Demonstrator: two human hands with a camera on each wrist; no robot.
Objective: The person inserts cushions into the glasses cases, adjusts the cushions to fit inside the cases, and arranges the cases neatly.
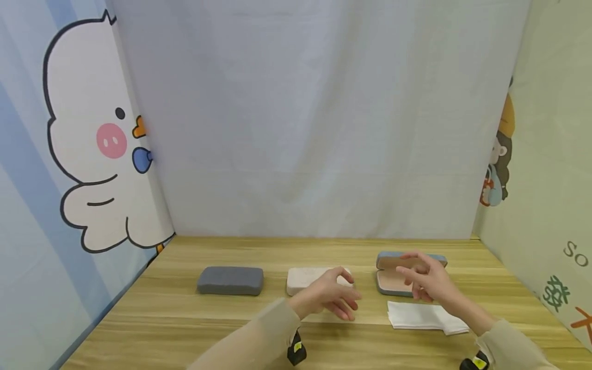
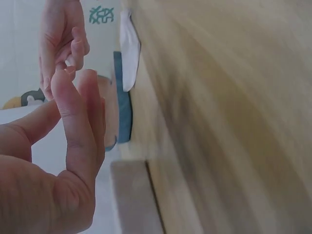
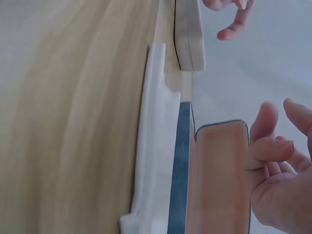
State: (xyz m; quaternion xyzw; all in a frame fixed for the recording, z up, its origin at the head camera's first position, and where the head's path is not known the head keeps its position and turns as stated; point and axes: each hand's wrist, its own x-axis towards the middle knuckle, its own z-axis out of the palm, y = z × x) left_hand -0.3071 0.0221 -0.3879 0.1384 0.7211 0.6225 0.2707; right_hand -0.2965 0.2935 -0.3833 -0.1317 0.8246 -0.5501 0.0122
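My right hand [image 1: 427,281] hovers in front of an open blue glasses case [image 1: 387,280] with a pinkish-tan lining, its fingers loosely bent around nothing. In the right wrist view the raised lid [image 3: 222,175] stands beside the fingers. A folded white cloth [image 1: 416,316] lies on the table just in front of that case. My left hand [image 1: 330,295] is held in the air near a closed cream glasses case [image 1: 305,278] and partly hides it. Nothing is between the left fingers, which are relaxed and slightly bent.
A closed dark grey-blue glasses case [image 1: 230,280] lies at the left on the wooden table [image 1: 185,329]. A white curtain [image 1: 314,128] hangs behind the table's back edge. Printed cloth walls stand on both sides, a cartoon duck [image 1: 88,77] on the left one.
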